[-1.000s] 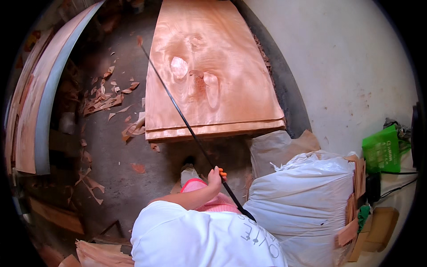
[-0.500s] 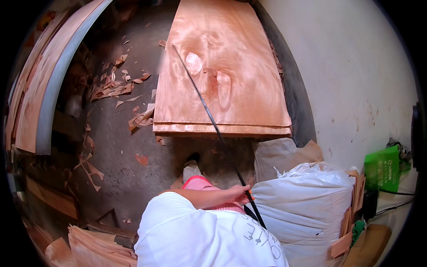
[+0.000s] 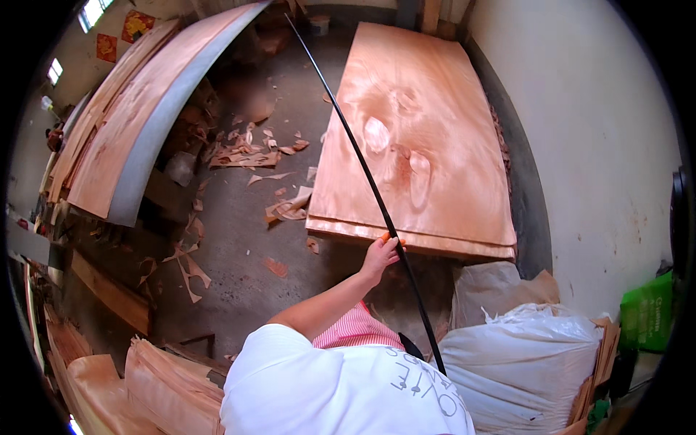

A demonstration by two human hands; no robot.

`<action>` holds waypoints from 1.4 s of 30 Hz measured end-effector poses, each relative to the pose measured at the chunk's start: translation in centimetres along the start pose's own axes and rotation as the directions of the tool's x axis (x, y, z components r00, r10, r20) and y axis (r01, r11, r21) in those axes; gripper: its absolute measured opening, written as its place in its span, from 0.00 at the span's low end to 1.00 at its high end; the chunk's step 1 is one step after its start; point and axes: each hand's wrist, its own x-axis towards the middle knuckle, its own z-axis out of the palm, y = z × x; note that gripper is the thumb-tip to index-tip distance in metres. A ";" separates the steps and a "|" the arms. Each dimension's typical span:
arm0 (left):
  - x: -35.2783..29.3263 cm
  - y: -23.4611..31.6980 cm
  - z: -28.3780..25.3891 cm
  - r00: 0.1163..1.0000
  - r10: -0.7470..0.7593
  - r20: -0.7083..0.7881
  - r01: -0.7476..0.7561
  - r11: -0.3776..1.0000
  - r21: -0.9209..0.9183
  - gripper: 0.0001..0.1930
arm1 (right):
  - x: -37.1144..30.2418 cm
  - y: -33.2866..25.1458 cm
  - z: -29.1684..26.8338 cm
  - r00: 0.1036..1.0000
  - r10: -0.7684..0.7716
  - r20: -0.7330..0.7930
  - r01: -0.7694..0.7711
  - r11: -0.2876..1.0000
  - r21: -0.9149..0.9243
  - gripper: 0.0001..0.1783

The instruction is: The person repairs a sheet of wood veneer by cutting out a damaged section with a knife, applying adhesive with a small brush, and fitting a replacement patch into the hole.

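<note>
My left hand [image 3: 381, 257] is closed, with its fingers gripping a long thin black rod [image 3: 360, 156]. Also at the fingers is a small orange piece [image 3: 386, 236], its kind hard to make out. The rod slants from beside my body up to the far left, crossing in front of a stack of reddish wood veneer sheets [image 3: 449, 145]. The top sheet has wavy grain and two pale oval patches. My hand is by the stack's near edge. My right hand does not show.
Veneer scraps [image 3: 246, 156] litter the dark floor left of the stack. Long curved boards [image 3: 130, 130] lie along the left. A white-covered bundle [image 3: 518, 370] stands near right, with a green bag [image 3: 647, 319] by the pale wall [image 3: 580, 130]. More veneer sheets [image 3: 167, 384] lie at lower left.
My left hand has reached forward and away from my body, still gripping the black rod. The view has shifted, so the stack now appears farther right and more of the room shows at left.
</note>
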 end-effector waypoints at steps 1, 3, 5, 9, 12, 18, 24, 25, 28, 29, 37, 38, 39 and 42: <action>-0.2 1.3 -0.9 0.999 0.036 0.007 -0.036 0.999 0.007 0.16 | 0.4 -0.1 0.1 0.999 -0.035 -0.016 0.035 0.999 0.003 0.14; -1.5 3.9 -1.5 0.990 0.138 -0.012 -0.137 0.990 0.045 0.20 | 1.8 -1.1 -0.2 0.991 -0.122 -0.049 0.122 0.992 0.006 0.14; -1.8 6.5 -3.0 0.963 0.269 -0.008 -0.269 0.963 0.021 0.24 | 4.5 -4.1 0.0 0.960 -0.215 -0.178 0.229 0.971 0.067 0.13; -1.1 11.7 -6.1 0.873 0.482 0.068 -0.479 0.876 -0.060 0.27 | 8.1 -10.3 0.6 0.960 -0.214 -0.181 0.238 0.963 0.126 0.14; -1.6 15.1 -9.9 0.863 0.489 0.128 -0.473 0.871 -0.137 0.29 | 10.6 -21.1 0.7 0.922 -0.305 -0.240 0.370 0.876 0.309 0.17; -5.1 15.4 -22.3 0.968 0.251 0.027 -0.250 0.940 0.231 0.19 | 18.4 -47.4 -0.4 0.927 -0.375 -0.013 0.319 0.769 0.554 0.24; -11.6 17.3 -38.7 0.922 0.181 -0.343 -0.056 0.937 0.344 0.17 | 30.7 -69.8 2.0 0.859 -0.512 0.009 0.406 0.691 0.598 0.22; -12.8 17.7 -41.7 0.891 0.184 -0.414 -0.036 0.940 0.340 0.17 | 33.0 -74.3 2.2 0.847 -0.521 0.104 0.418 0.774 0.476 0.22; -15.7 19.5 -47.0 0.802 0.182 -0.569 -0.053 0.970 0.236 0.16 | 37.1 -86.3 4.6 0.763 -0.624 0.170 0.285 0.561 0.777 0.25; -16.4 20.7 -48.5 0.765 0.187 -0.616 -0.078 0.977 0.200 0.16 | 37.2 -89.1 5.7 0.760 -0.616 0.207 0.183 0.509 0.841 0.26; -16.8 23.5 -57.3 0.597 0.076 -0.799 -0.144 0.989 -0.014 0.14 | 40.2 -91.8 16.0 0.659 -0.436 0.613 -0.331 0.564 0.756 0.33; -16.4 24.2 -58.9 0.614 0.055 -0.788 -0.120 0.992 -0.025 0.14 | 41.2 -94.3 16.5 0.697 -0.507 0.506 -0.113 0.620 0.777 0.33; -15.6 25.8 -60.7 0.628 0.042 -0.777 -0.105 0.994 -0.031 0.14 | 43.3 -97.7 16.9 0.654 -0.556 0.513 -0.081 0.623 0.778 0.32; -13.3 31.5 -65.1 0.616 0.024 -0.787 0.018 0.999 0.044 0.13 | 47.8 -110.4 18.5 0.654 -0.624 0.428 -0.030 0.544 0.838 0.26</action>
